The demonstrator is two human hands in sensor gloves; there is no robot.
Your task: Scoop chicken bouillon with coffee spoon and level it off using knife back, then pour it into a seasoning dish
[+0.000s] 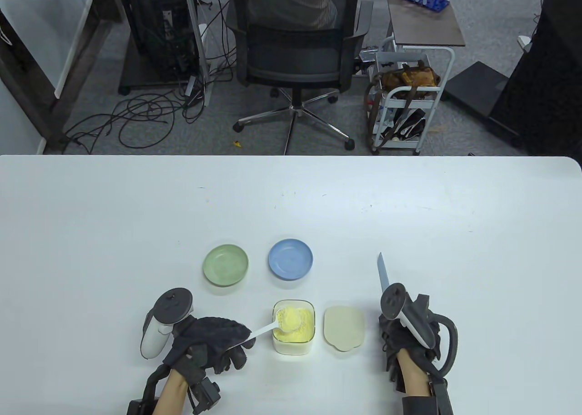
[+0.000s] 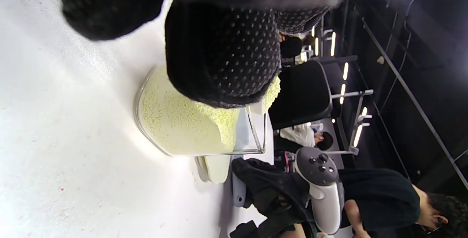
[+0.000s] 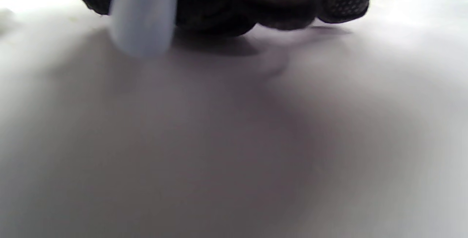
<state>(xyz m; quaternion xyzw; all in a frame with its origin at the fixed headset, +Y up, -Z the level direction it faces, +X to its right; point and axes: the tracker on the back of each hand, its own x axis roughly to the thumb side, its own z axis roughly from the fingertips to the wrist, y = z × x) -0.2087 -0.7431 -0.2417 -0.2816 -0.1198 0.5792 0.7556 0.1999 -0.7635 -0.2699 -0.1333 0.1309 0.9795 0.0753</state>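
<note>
Yellow bouillon (image 1: 298, 326) in clear tub (image 1: 293, 347)

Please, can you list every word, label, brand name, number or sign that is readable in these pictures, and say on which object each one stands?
None: no view shows any readable text.
The clear container of yellow bouillon, its lid, the green dish and the blue dish are plain.
The knife blade shows no mark.
The tracker shows buttons only, without letters.
</note>
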